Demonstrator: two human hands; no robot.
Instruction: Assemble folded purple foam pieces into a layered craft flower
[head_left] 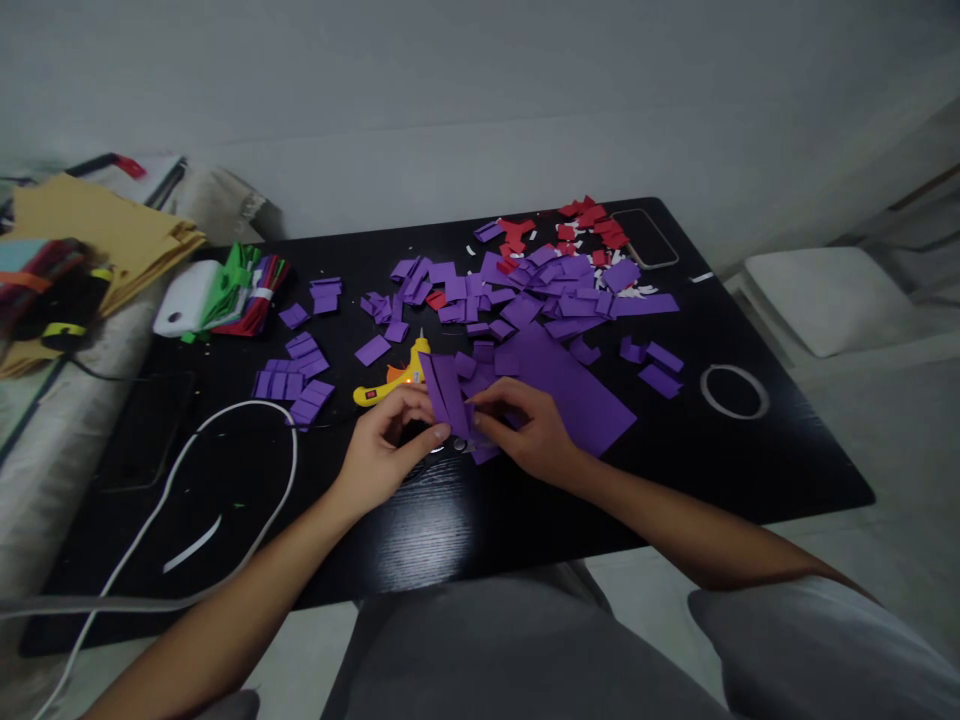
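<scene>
A folded strip of purple paper is held up above the near middle of the black table. My left hand grips its left and lower edge between thumb and fingers. My right hand is closed in a pinch at the strip's right edge; its fingertips touch there, and I cannot make out whether a smaller piece is between them. Just behind my left hand lies a yellow glue gun with a small orange light. A large purple sheet lies flat beneath and beyond my right hand.
Folded purple pieces and red scraps are heaped at the back, near a phone. More purple pieces lie left. A white cable loops across the left side. A roll ring sits right; bundled coloured strips stand back left.
</scene>
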